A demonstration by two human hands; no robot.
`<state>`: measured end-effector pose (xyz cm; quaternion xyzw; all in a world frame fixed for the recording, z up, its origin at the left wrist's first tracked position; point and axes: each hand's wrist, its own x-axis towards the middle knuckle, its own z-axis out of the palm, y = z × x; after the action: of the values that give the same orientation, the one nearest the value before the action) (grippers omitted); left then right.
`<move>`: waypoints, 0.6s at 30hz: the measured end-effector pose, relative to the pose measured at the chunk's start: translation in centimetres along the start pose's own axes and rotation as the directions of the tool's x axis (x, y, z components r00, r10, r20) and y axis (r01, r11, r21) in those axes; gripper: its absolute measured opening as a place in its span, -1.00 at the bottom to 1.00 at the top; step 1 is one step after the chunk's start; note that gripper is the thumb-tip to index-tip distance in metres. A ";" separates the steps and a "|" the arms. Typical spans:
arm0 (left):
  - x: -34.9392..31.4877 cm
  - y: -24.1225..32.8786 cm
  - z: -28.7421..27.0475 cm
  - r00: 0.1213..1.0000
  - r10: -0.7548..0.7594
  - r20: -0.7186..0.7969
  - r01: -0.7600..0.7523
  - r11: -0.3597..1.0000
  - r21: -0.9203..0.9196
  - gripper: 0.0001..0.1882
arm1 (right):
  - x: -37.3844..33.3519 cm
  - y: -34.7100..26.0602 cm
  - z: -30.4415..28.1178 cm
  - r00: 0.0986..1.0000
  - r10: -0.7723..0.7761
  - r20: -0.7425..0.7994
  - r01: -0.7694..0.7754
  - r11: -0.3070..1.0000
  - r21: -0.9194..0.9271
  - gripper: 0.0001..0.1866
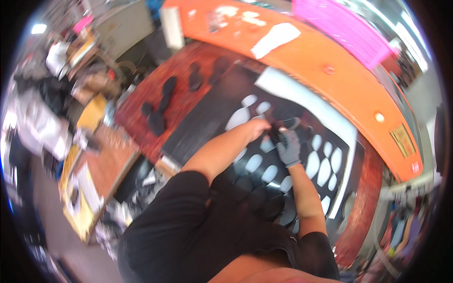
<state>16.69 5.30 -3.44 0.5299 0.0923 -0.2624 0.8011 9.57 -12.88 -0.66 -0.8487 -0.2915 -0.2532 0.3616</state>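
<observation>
My bare left hand (257,129) is closed over a black sheet (207,118) on the table, its fingers pinched at something dark that blurs into the sheet. Right beside it, my right hand (289,146) wears a grey glove, with fingers curled round a dark piece I cannot make out. The two hands almost touch. Sole-shaped holes (324,171) run across the black sheet, and a pale surface shows through them. Several black sole-shaped pieces (155,123) lie in small stacks on the red table (137,111) to the left.
An orange machine beam (325,70) spans the far side, with a white paper piece (276,40) on it and a pink crate (344,28) above. A white strip (302,101) edges the sheet. At left stands a wooden board (111,151) among bags and scraps.
</observation>
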 end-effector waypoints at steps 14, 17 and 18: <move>-0.9 -1.2 1.6 0.981 0.054 -0.188 -0.023 0.986 0.162 -0.79 | 11.5 1.8 -4.5 0.782 0.597 -0.178 -0.501 0.773 0.390 -0.44; -1.2 -1.4 1.4 0.980 0.086 -0.180 -0.070 0.993 0.092 -0.86 | 17.2 2.5 -10.6 0.674 0.676 -0.298 -0.358 0.652 0.668 -0.47; -1.6 -1.4 1.6 0.957 0.144 -0.251 -0.099 0.978 0.185 -0.81 | 17.5 2.5 -12.2 0.676 0.636 -0.371 -0.312 0.704 0.638 -0.49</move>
<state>14.38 3.93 -3.23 0.6315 0.1422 -0.1467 0.7480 20.83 -18.09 16.82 -0.6467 0.0137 -0.2958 0.7030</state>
